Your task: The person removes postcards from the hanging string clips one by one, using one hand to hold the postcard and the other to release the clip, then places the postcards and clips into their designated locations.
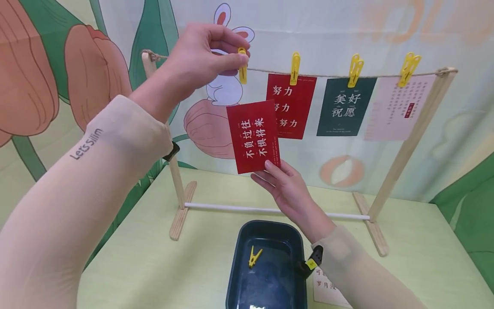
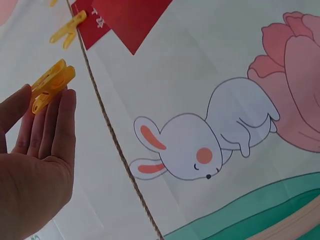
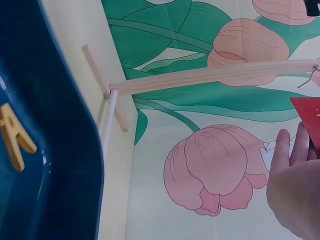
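Note:
My left hand [image 1: 210, 53] pinches a yellow clothespin [image 1: 242, 66] by its handles, close to the twine line; in the left wrist view the clothespin [image 2: 52, 86] sits between thumb and fingers, apart from the twine [image 2: 107, 120]. Lower down, my right hand [image 1: 287, 189] holds a red card [image 1: 254, 137] with white characters by its bottom edge, thumb in front and fingers behind. This card overlaps another red card [image 1: 295, 107] that hangs from the line under a yellow clothespin [image 1: 295, 68]. Only a corner of the held card [image 3: 310, 117] shows in the right wrist view.
A dark green card [image 1: 346, 107] and a pink card [image 1: 401, 109] hang farther right on the wooden frame [image 1: 413, 146]. Below, a dark blue tray [image 1: 233, 274] contains one yellow clothespin [image 1: 253, 257]. Beside it, a pale card [image 1: 328, 289] lies partly under my right forearm.

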Action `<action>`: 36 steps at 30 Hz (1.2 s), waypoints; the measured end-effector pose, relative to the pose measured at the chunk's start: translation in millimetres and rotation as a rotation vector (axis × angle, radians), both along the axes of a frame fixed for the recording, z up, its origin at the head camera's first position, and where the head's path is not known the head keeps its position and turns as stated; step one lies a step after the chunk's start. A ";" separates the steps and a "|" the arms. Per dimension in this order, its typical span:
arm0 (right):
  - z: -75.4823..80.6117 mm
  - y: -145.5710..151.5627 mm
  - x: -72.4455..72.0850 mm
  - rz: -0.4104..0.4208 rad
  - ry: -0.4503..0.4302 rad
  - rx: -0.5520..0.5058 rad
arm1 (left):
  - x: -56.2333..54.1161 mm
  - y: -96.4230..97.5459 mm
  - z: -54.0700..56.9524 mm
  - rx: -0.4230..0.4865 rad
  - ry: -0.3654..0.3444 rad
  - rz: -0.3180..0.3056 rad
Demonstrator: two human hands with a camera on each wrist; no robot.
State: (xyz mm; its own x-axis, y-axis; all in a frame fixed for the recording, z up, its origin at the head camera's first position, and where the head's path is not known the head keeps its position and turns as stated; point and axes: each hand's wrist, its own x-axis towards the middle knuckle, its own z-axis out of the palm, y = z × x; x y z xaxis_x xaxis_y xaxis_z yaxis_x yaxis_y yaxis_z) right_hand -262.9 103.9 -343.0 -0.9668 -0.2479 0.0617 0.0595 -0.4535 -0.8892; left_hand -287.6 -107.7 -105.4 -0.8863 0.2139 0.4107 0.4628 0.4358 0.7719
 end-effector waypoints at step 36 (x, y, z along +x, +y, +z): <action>-33.5 120.0 57.2 -0.133 -0.133 0.019 | 21.6 37.9 -59.7 -0.160 -0.119 -0.060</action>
